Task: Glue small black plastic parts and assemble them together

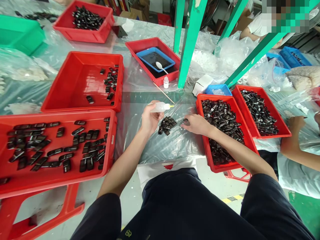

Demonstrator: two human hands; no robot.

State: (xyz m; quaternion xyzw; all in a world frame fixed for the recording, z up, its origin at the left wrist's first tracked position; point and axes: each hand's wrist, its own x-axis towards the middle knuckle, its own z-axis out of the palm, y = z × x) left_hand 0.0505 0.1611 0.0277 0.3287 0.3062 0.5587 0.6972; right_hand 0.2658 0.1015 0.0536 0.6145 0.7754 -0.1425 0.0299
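Observation:
My left hand [150,118] is closed around a small white squeeze bottle [160,107] whose yellow tip points right. Just right of that hand, a small pile of black parts [167,125] lies on the clear plastic sheet covering the table [140,96]. My right hand [196,124] rests on the sheet past the pile, fingers pinched on one black part [186,121]. Its forearm crosses a red tray [205,140] heaped with the same black parts.
Red trays with black parts sit at my left [110,166], behind it [75,103] and far right [285,128]. A blue tray with a spoon [161,67], a small bottle [166,82], a thin stick [163,93] and green frame legs [188,46] stand ahead. Another person's arm [295,146] is at right.

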